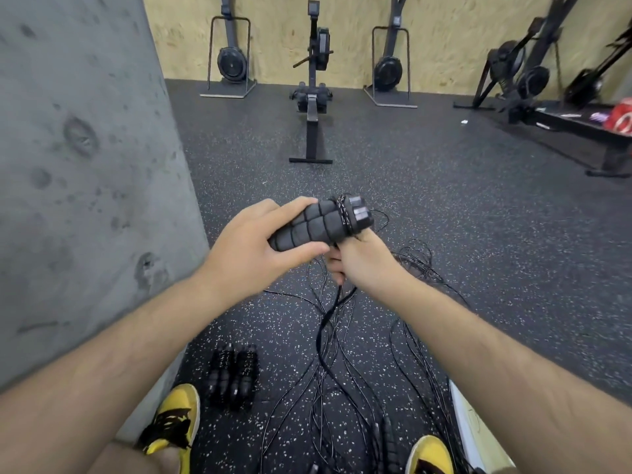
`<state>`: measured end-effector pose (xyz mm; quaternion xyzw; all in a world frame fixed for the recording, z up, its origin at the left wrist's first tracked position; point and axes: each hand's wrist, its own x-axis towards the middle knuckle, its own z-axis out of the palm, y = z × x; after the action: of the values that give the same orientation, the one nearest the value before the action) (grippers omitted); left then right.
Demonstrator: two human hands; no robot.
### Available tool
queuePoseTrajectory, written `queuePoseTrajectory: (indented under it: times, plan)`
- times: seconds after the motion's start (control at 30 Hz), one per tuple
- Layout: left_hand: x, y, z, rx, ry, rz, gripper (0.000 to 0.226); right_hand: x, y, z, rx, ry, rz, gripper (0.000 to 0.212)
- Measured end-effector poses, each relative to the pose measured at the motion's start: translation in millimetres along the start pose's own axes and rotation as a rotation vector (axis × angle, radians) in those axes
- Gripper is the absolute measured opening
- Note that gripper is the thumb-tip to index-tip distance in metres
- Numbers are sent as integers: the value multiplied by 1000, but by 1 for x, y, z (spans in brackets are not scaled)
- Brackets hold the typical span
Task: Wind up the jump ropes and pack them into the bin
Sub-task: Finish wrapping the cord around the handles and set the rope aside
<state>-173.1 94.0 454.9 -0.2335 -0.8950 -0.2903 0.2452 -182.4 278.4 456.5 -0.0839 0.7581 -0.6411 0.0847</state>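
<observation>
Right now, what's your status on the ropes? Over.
Left hand grips paired foam handles, few turns wound. Right hand pinches the cord beneath. Wound ropes on floor by left shoe; loose cords tangled underfoot.

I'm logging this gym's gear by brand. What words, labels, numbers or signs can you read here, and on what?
None can be read.
Red bag on the bench: white marking, too blurred to read.
Rowing machine monitor: screen too small to read.
Jump rope handles gripped in the left hand: no print visible.
Yellow shoes: black pattern, no letters.
</observation>
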Motion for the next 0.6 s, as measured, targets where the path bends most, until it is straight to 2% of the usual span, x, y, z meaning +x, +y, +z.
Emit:
queuePoseTrajectory:
  times: [0.13, 0.4, 0.6]
  plan:
    - [7, -6, 3, 83, 34, -36, 57, -6, 0, 12, 26, -27, 43, 27]
    - [17, -34, 3, 359, 70, -132, 73, -12, -7, 16, -268, 17, 41, 42]
    - [21, -40, 1, 505, 63, -125, 72, -22, -28, 5, -471, 6, 31, 46]
